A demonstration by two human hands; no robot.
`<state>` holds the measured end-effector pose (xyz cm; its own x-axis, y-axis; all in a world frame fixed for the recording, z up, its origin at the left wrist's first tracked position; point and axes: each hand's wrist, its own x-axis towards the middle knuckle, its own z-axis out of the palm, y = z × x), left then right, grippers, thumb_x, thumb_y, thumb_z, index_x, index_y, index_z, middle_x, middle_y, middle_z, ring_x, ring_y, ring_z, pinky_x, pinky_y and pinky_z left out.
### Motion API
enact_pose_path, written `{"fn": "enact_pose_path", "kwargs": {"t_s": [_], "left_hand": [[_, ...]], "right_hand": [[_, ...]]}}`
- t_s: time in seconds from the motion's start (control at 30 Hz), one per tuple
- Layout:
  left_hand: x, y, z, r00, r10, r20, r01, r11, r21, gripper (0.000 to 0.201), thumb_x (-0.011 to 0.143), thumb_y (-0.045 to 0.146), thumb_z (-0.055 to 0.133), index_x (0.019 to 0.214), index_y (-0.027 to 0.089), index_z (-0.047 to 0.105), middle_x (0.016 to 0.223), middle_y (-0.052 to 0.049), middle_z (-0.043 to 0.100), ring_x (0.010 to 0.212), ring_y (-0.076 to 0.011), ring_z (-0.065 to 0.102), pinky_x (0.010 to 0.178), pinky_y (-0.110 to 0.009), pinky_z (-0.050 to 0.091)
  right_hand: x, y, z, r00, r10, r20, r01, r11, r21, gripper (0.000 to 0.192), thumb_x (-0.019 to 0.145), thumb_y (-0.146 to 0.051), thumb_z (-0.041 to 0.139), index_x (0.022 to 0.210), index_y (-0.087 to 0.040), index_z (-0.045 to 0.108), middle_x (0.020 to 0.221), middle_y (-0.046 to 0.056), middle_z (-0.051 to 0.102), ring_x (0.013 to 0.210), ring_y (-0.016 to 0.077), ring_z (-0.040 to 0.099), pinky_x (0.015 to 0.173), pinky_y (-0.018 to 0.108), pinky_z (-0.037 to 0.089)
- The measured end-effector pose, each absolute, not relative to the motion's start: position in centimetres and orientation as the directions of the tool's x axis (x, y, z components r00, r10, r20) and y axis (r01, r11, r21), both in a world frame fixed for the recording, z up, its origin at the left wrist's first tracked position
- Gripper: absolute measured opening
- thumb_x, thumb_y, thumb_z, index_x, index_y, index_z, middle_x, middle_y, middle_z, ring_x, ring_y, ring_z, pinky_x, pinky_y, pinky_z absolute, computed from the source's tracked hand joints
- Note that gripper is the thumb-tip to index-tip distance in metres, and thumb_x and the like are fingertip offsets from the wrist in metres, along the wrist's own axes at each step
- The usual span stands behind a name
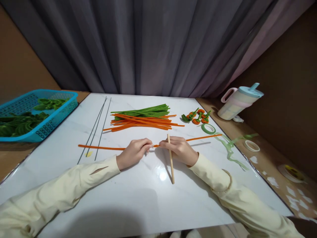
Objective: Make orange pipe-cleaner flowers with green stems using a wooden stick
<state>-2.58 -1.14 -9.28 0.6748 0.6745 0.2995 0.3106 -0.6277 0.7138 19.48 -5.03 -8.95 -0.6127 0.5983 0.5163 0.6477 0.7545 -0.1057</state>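
An orange pipe cleaner (101, 147) stretches sideways across the white tabletop, passing through both of my hands. My left hand (135, 150) pinches it near its middle. Just to the right, my right hand (179, 148) is closed on the same pipe cleaner and also holds a thin wooden stick (171, 165), which slants toward me across the fingers. Beyond my hands lie a pile of orange pipe cleaners (146, 124) and a pile of green pipe cleaners (151, 111). Several small orange pieces with green stems (197, 121) sit to their right.
Dark thin wires (99, 145) lie at the left, near a blue basket (70, 102) of green leafy pieces. At the right are green tape (208, 128), crumpled tape strips (230, 150), a white ring (252, 145) and a lidded cup (235, 104). White scraps (272, 181) lie beyond the table's edge.
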Motion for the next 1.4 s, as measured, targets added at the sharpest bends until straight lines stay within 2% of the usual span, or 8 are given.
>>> {"fn": "enact_pose_path", "kwargs": {"t_s": [0.13, 0.33, 0.5, 0.63, 0.77, 0.9, 1.07, 1.4], "left_hand": [[-2.5, -1.0, -9.3, 0.734, 0.625, 0.265, 0.311, -0.656, 0.687, 0.017, 0.092, 0.018, 0.043, 0.081, 0.017, 0.056, 0.064, 0.003, 0.059, 0.058, -0.0097, 0.055, 0.059, -0.020, 0.043], [-2.5, -1.4, -9.9, 0.756, 0.534, 0.377, 0.292, -0.792, 0.536, 0.019, 0.094, 0.023, 0.044, 0.100, 0.016, 0.061, 0.085, -0.004, 0.063, 0.077, -0.0141, 0.060, 0.072, -0.024, 0.047], [-2.7, -1.2, -10.3, 0.776, 0.504, 0.380, 0.326, -0.835, 0.442, 0.026, 0.095, 0.024, 0.042, 0.091, 0.017, 0.067, 0.084, -0.004, 0.062, 0.078, -0.0135, 0.060, 0.073, -0.024, 0.048], [-2.7, -1.2, -10.5, 0.775, 0.474, 0.418, 0.327, -0.867, 0.377, 0.026, 0.094, 0.023, 0.042, 0.091, 0.018, 0.068, 0.084, -0.004, 0.062, 0.077, -0.0128, 0.060, 0.070, -0.022, 0.048], [-2.6, -1.2, -10.6, 0.777, 0.459, 0.430, 0.325, -0.878, 0.351, 0.026, 0.094, 0.022, 0.043, 0.089, 0.018, 0.068, 0.083, -0.003, 0.062, 0.076, -0.0126, 0.059, 0.066, -0.022, 0.046], [-2.6, -1.3, -10.4, 0.781, 0.457, 0.426, 0.328, -0.880, 0.342, 0.026, 0.094, 0.022, 0.042, 0.087, 0.017, 0.067, 0.081, -0.003, 0.061, 0.075, -0.0126, 0.059, 0.065, -0.022, 0.046], [-2.6, -1.4, -10.2, 0.785, 0.458, 0.416, 0.333, -0.879, 0.341, 0.027, 0.094, 0.023, 0.041, 0.086, 0.017, 0.066, 0.083, -0.003, 0.061, 0.075, -0.0119, 0.058, 0.064, -0.021, 0.047], [-2.6, -1.3, -10.5, 0.780, 0.437, 0.448, 0.336, -0.897, 0.288, 0.026, 0.094, 0.021, 0.042, 0.086, 0.016, 0.067, 0.079, -0.003, 0.061, 0.075, -0.0132, 0.059, 0.062, -0.023, 0.045]], "right_hand": [[19.7, -4.6, -9.2, -0.624, 0.608, 0.490, 0.622, 0.767, -0.160, 0.023, 0.090, -0.012, 0.044, 0.094, -0.017, 0.066, 0.090, 0.010, 0.070, 0.078, 0.0170, 0.062, 0.067, 0.027, 0.050], [19.9, -3.9, -9.9, -0.612, 0.617, 0.495, 0.603, 0.769, -0.213, 0.023, 0.091, -0.018, 0.046, 0.097, -0.017, 0.068, 0.095, 0.012, 0.069, 0.089, 0.0185, 0.062, 0.074, 0.032, 0.050], [19.8, -4.0, -9.4, -0.615, 0.667, 0.420, 0.572, 0.744, -0.345, 0.027, 0.092, -0.031, 0.047, 0.100, -0.017, 0.069, 0.101, 0.012, 0.069, 0.096, 0.0211, 0.061, 0.080, 0.034, 0.049], [19.3, -4.7, -8.2, -0.268, 0.897, 0.350, 0.583, 0.441, -0.683, 0.051, 0.094, -0.050, 0.029, 0.109, -0.018, 0.067, 0.075, 0.006, 0.070, 0.069, 0.0167, 0.063, 0.074, 0.031, 0.050], [17.7, -4.7, -7.3, 0.039, 0.993, 0.111, 0.369, 0.089, -0.925, 0.064, 0.090, -0.061, 0.029, 0.078, -0.014, 0.071, 0.039, -0.002, 0.049, 0.035, 0.0100, 0.042, 0.045, 0.024, 0.041], [15.9, -3.9, -8.1, 0.010, 0.999, 0.042, 0.230, 0.039, -0.973, 0.045, 0.083, -0.059, 0.047, 0.064, -0.019, 0.052, 0.035, -0.007, 0.044, 0.030, 0.0069, 0.032, 0.036, 0.021, 0.028], [15.1, -3.8, -9.4, 0.028, 0.996, 0.088, 0.257, 0.078, -0.963, 0.049, 0.081, -0.055, 0.054, 0.052, -0.022, 0.032, 0.034, -0.006, 0.045, 0.036, 0.0087, 0.041, 0.043, 0.021, 0.035], [14.8, -4.1, -9.2, 0.076, 0.995, 0.063, 0.305, 0.037, -0.951, 0.053, 0.082, -0.058, 0.049, 0.046, -0.021, 0.035, 0.034, -0.005, 0.039, 0.037, 0.0091, 0.039, 0.045, 0.023, 0.035]]}}
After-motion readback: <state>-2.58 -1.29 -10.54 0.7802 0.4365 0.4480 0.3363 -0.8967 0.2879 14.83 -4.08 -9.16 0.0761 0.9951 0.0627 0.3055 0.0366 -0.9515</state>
